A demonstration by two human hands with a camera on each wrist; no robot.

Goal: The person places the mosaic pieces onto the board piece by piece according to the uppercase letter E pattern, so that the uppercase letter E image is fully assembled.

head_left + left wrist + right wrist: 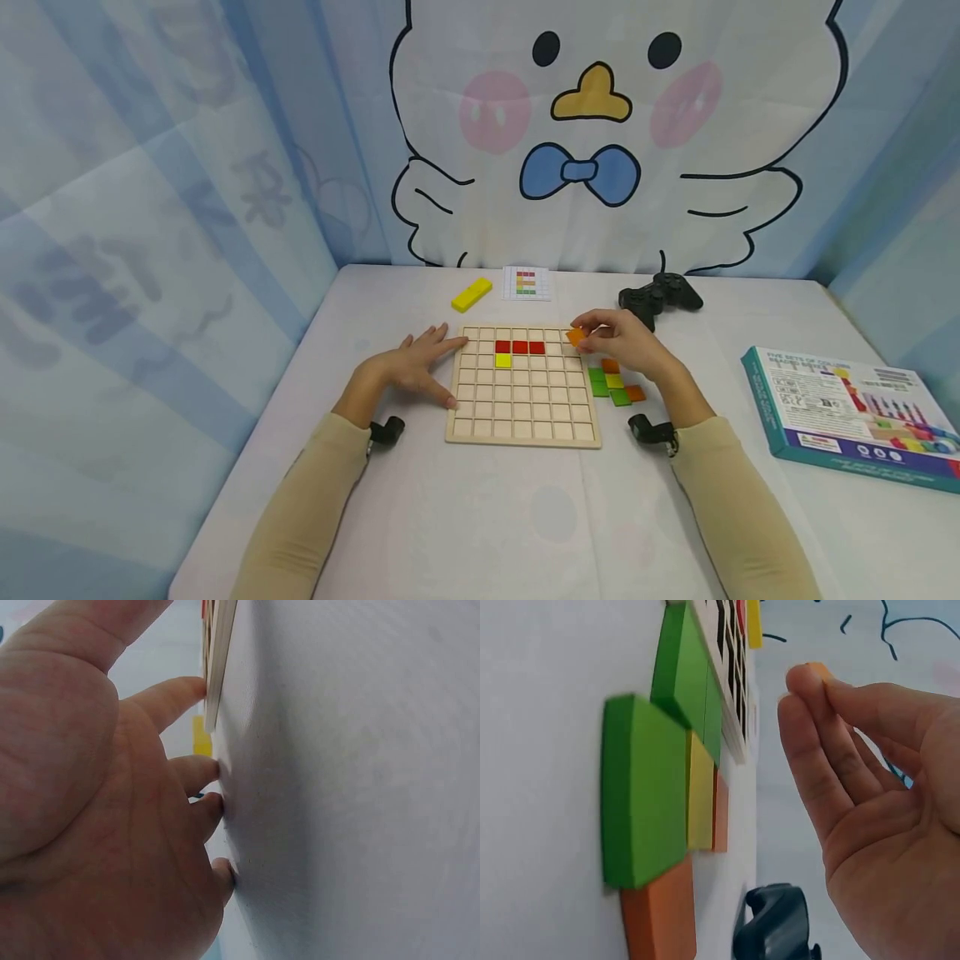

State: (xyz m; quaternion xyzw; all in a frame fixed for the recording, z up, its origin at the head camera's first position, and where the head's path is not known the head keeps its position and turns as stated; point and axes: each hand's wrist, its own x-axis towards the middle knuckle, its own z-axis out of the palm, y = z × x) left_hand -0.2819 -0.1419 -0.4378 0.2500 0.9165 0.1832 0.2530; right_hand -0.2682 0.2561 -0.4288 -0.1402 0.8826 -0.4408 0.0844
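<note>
A wooden grid board [525,400] lies on the table, with three red tiles [520,347] in a row and one yellow tile [503,361] beneath the leftmost. My left hand [412,362] rests at its left edge, fingers spread, thumb and index finger touching the frame. Over the board's upper right corner, my right hand [618,337] pinches an orange tile [575,336] between thumb and fingers. In the right wrist view only a sliver of that tile shows at the fingertips. Loose green tiles [649,795], a yellow one and orange ones lie beside the board's right edge.
Behind the board are a yellow block [472,295] and a small pattern card [527,283] with coloured squares. A black game controller [660,297] sits beyond my right hand. Far right lies a boxed set [855,417]. Printed curtains surround the table.
</note>
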